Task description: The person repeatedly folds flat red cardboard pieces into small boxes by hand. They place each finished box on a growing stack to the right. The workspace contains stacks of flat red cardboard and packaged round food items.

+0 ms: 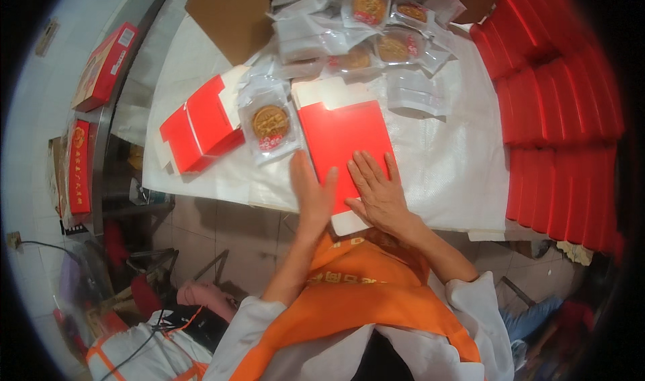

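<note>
A flat red carton with white end flaps lies on the white sheet in front of me. My right hand rests palm down on its right half, fingers spread. Along the carton's left edge is my left hand, fingers stretched out and the thumb apart; it grips nothing. Just beyond the left fingertips lies a clear packet holding a round golden-brown mooncake. Left of that packet, a bundle of folded red cartons is held by a pale band.
Several wrapped mooncakes are heaped at the far side, beside a brown cardboard flap. Rows of red boxes stand along the right edge of the white sheet. At far left are two red printed boxes.
</note>
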A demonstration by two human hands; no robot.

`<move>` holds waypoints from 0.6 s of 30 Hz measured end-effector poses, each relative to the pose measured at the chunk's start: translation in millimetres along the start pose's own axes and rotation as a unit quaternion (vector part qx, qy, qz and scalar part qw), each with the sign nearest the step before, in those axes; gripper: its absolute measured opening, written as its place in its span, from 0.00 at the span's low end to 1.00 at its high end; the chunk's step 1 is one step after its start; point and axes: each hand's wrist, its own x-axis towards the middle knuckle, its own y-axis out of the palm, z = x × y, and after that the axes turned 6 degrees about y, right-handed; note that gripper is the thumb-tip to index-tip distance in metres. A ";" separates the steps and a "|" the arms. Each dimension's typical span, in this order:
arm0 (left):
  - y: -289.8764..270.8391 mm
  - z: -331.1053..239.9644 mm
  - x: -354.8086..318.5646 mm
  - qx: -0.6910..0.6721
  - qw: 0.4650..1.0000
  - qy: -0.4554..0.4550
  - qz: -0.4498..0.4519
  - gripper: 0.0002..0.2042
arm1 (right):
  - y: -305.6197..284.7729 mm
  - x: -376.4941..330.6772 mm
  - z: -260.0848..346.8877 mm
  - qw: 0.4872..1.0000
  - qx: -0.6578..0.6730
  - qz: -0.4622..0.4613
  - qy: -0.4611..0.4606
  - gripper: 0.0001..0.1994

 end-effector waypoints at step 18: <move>8.6 -45.1 13.2 -0.253 0.958 -0.051 -0.126 0.24 | -5.5 -2.5 -20.9 0.998 0.034 0.009 -0.052 0.33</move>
